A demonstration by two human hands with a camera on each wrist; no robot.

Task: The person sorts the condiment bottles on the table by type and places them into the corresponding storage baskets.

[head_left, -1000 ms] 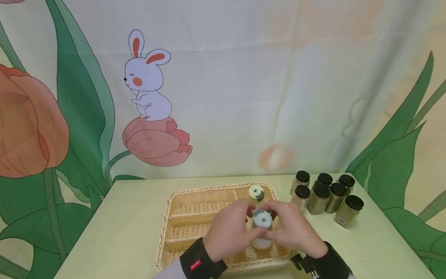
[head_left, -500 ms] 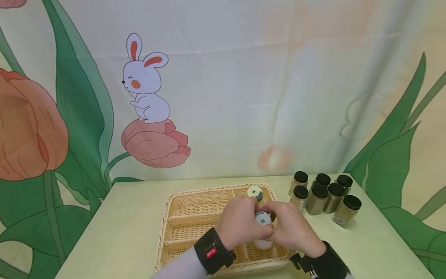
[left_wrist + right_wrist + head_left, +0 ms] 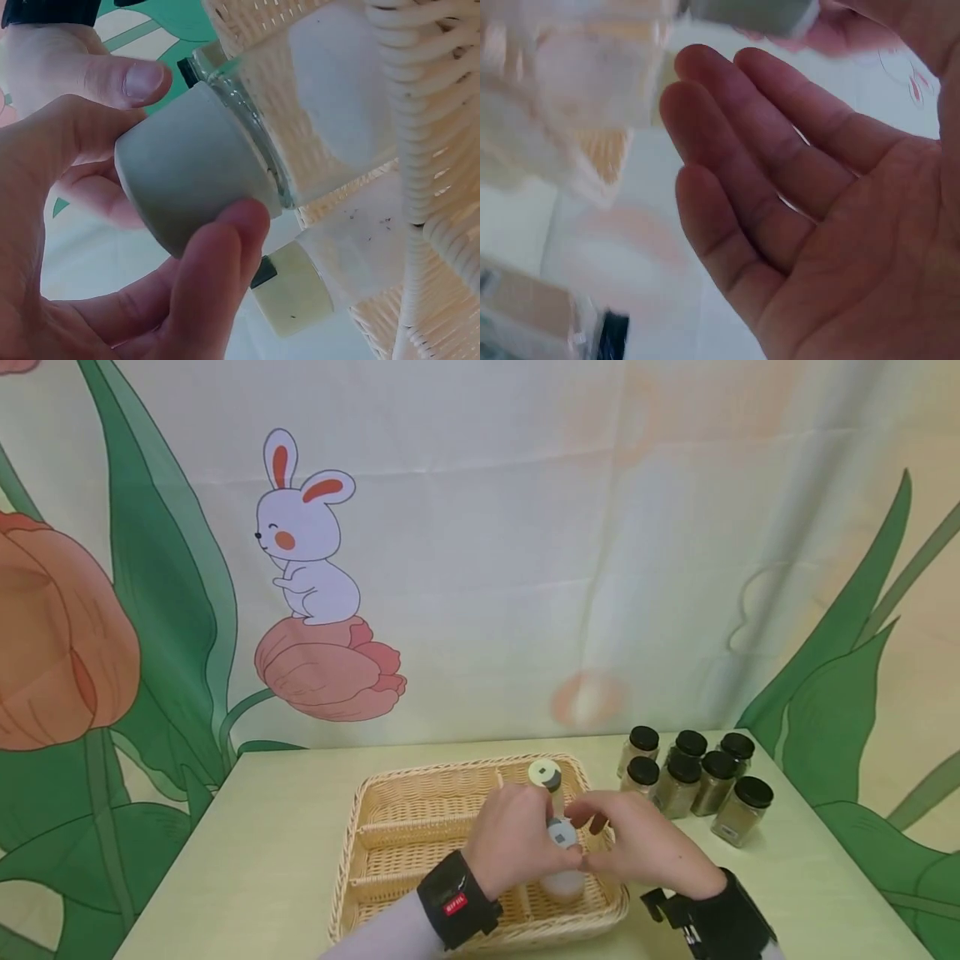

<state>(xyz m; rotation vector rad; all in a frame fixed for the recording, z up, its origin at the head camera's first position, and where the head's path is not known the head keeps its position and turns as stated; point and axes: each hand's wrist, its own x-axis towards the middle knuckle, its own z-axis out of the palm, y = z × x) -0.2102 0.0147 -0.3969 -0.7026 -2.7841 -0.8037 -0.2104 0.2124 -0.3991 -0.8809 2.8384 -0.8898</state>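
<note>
A clear jar (image 3: 562,885) with white contents stands in the right part of the divided wicker basket (image 3: 347,843). Its pale grey-white lid (image 3: 191,169) is pinched between the fingers and thumb of my left hand (image 3: 513,843). My right hand (image 3: 648,847) is at the other side of the lid, its fingers apart from it and loosely extended in the right wrist view. The right thumb (image 3: 142,79) lies close beside the lid in the left wrist view. Behind this jar, in the same basket, stands a second jar with a pale yellow lid (image 3: 544,774).
Several spice jars with black lids (image 3: 753,792) stand grouped on the table (image 3: 247,852), right of the basket. Wicker dividers (image 3: 416,825) split the basket into compartments. A printed curtain (image 3: 465,568) with a rabbit and tulips hangs behind the table.
My right hand has loosened from the lid and drawn slightly to the right, its fingers opening. The left hand has turned around the lid and keeps its grip. The jar stays in the basket.
</note>
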